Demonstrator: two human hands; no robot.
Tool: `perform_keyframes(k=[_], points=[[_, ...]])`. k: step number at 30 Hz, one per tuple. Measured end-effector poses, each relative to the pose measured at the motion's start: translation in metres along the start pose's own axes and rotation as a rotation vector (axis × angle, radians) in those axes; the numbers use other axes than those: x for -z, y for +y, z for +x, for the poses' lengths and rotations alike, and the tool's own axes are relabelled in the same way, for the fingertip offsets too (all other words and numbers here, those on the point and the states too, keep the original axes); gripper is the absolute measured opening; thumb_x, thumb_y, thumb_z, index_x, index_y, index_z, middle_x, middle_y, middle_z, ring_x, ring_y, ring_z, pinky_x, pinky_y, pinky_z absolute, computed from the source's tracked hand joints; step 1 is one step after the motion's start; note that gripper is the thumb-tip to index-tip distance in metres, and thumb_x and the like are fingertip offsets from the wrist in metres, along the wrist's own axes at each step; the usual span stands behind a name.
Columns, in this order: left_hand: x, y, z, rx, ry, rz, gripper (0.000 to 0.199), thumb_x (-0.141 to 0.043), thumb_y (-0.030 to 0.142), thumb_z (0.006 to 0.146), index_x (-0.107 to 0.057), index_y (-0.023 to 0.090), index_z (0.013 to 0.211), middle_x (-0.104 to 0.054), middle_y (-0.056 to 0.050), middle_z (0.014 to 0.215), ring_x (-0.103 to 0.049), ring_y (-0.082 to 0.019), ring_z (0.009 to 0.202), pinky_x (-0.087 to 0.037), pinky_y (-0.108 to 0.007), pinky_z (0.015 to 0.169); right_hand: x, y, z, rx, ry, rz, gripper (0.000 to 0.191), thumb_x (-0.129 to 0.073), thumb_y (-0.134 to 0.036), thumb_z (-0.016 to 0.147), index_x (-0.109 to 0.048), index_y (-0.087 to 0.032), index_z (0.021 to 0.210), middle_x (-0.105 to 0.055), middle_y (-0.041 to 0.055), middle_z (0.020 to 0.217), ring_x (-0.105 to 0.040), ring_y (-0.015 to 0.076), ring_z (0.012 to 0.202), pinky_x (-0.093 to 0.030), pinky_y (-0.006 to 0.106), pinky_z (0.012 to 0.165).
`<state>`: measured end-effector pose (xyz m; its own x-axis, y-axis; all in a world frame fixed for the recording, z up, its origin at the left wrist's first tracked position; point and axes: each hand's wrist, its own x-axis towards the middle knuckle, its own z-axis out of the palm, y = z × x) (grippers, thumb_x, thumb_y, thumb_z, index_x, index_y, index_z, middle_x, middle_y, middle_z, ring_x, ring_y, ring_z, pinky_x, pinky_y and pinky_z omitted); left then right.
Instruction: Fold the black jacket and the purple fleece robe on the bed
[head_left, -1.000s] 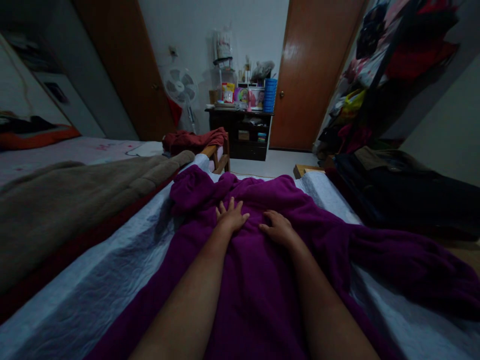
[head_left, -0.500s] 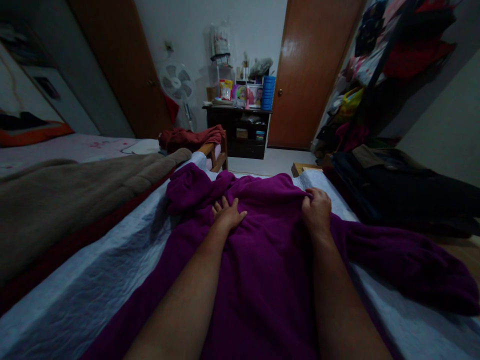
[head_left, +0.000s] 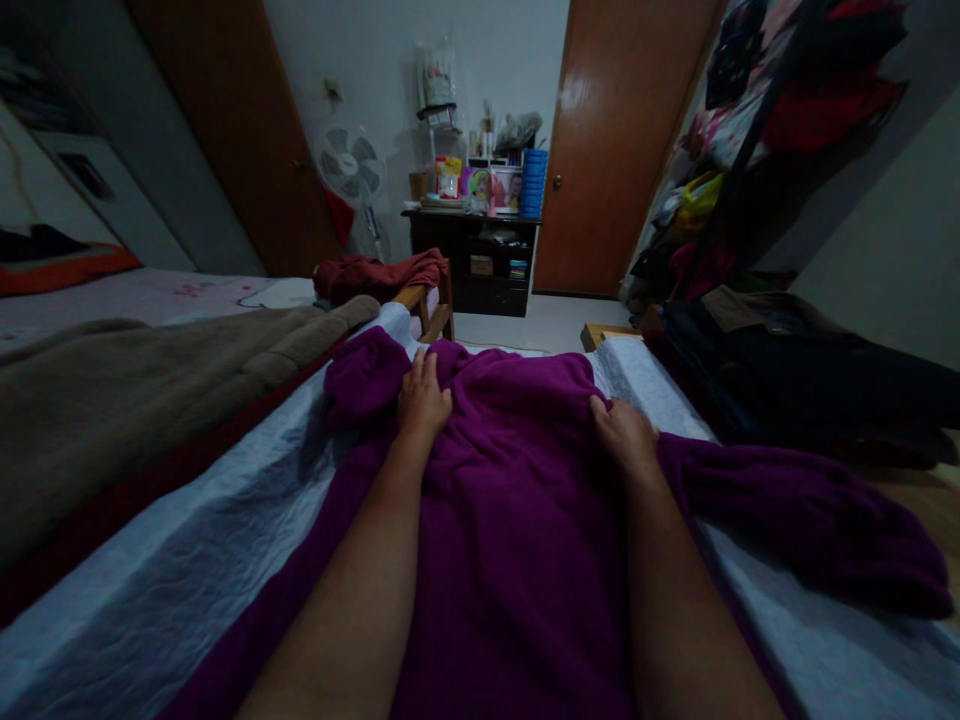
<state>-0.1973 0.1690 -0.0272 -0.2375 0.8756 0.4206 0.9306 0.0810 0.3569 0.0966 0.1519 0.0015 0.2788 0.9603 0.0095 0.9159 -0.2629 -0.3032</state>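
Observation:
A long-sleeved purple garment of soft, fleece-like cloth lies spread over the bed, its far edge bunched into folds. One sleeve stretches out to the right, while the other is crumpled at the upper left. My left hand rests on the cloth beside that crumpled part, fingers stretched forward and thumb apart. At the upper right edge, my right hand has its fingers closed on the cloth. The fingertips of the right hand are partly hidden by the fabric.
Under the garment is a pale quilted bed cover. To the left lies a brown blanket; folded dark clothes are piled at the right. Beyond the bed stand a fan, a dark cabinet and a wooden door.
My left hand has slid left and away from me, toward the crumpled sleeve. My right hand, still gripping the edge, has shifted slightly left and nearer.

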Motion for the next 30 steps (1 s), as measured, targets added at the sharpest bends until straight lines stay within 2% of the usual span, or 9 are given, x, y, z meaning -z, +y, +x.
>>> perform_keyframes(k=[3,7,12,14,18,20,23,27,30], points=[[-0.008,-0.006,-0.004,0.062,-0.044,-0.002,0.079,-0.055,0.014,0.078,-0.021,0.013,0.15,-0.03,-0.016,0.154,-0.042,-0.031,0.133,-0.041,-0.042,0.104,-0.001,0.0,0.0,0.048,-0.027,0.013,0.042,-0.04,-0.045,0.09,-0.067,-0.018,0.105,-0.068,0.0145,0.105,-0.061,0.0312,0.103,-0.041,0.044,0.087],[-0.016,-0.003,-0.009,0.118,-0.132,0.06,0.08,-0.054,0.019,0.081,-0.017,0.018,0.151,-0.043,-0.016,0.146,-0.054,-0.031,0.119,-0.047,-0.042,0.094,-0.002,0.001,-0.001,0.199,-0.029,0.047,0.028,-0.052,-0.026,0.079,-0.065,-0.018,0.102,-0.068,0.0098,0.102,-0.061,0.0255,0.098,-0.04,0.035,0.083],[-0.014,-0.001,-0.006,0.139,-0.211,0.124,0.046,-0.053,0.034,0.085,-0.053,0.025,0.129,-0.062,-0.011,0.123,-0.062,-0.027,0.105,-0.049,-0.036,0.085,0.002,-0.004,-0.005,0.373,-0.114,0.261,0.011,-0.056,-0.025,0.074,-0.063,-0.017,0.075,-0.064,0.0036,0.079,-0.057,0.0162,0.073,-0.037,0.024,0.062],[-0.009,-0.003,-0.003,0.144,-0.212,0.114,0.031,-0.048,0.036,0.087,-0.064,0.025,0.112,-0.066,-0.01,0.111,-0.064,-0.026,0.101,-0.049,-0.034,0.082,0.004,-0.008,-0.007,0.354,-0.209,0.424,0.029,-0.051,-0.04,0.081,-0.06,-0.017,0.067,-0.058,0.0,0.062,-0.053,0.0145,0.06,-0.033,0.024,0.054],[0.006,-0.003,0.002,0.223,-0.032,-0.003,0.03,-0.043,0.031,0.088,-0.066,0.021,0.106,-0.066,-0.012,0.108,-0.064,-0.026,0.101,-0.049,-0.034,0.083,-0.002,-0.013,-0.006,0.271,-0.114,0.507,0.045,-0.041,-0.053,0.087,-0.06,-0.017,0.068,-0.058,0.0015,0.062,-0.054,0.0157,0.061,-0.035,0.025,0.055],[0.014,-0.003,0.005,0.29,0.082,-0.097,0.029,-0.044,0.029,0.087,-0.066,0.021,0.105,-0.067,-0.011,0.107,-0.064,-0.026,0.101,-0.049,-0.035,0.085,-0.009,-0.012,-0.004,0.233,-0.06,0.529,0.036,-0.055,-0.048,0.081,-0.061,-0.015,0.092,-0.064,0.0028,0.073,-0.058,0.0168,0.068,-0.039,0.025,0.059],[0.019,-0.005,0.012,0.39,0.224,-0.37,0.029,-0.045,0.028,0.086,-0.065,0.02,0.105,-0.069,-0.008,0.098,-0.066,-0.023,0.089,-0.052,-0.032,0.079,-0.019,-0.009,-0.003,0.282,-0.168,0.615,0.06,-0.068,-0.034,0.071,-0.047,-0.014,0.123,-0.068,0.0048,0.092,-0.062,0.0172,0.077,-0.044,0.025,0.066],[0.018,-0.014,0.022,0.457,0.457,-0.847,0.034,-0.041,0.026,0.086,-0.061,0.017,0.111,-0.067,-0.005,0.094,-0.063,-0.013,0.067,-0.054,-0.025,0.062,-0.02,-0.007,-0.004,0.397,-0.232,0.494,0.04,-0.06,-0.018,0.068,-0.056,-0.016,0.108,-0.066,0.0053,0.097,-0.061,0.0171,0.081,-0.044,0.024,0.069],[0.015,-0.024,0.028,0.466,0.652,-0.858,0.033,-0.041,0.021,0.085,-0.059,0.016,0.112,-0.066,-0.006,0.101,-0.063,-0.014,0.084,-0.055,-0.027,0.076,-0.015,-0.007,-0.004,0.338,-0.066,0.367,0.034,-0.055,-0.015,0.066,-0.059,-0.018,0.1,-0.065,0.004,0.088,-0.059,0.0186,0.079,-0.043,0.026,0.07]])
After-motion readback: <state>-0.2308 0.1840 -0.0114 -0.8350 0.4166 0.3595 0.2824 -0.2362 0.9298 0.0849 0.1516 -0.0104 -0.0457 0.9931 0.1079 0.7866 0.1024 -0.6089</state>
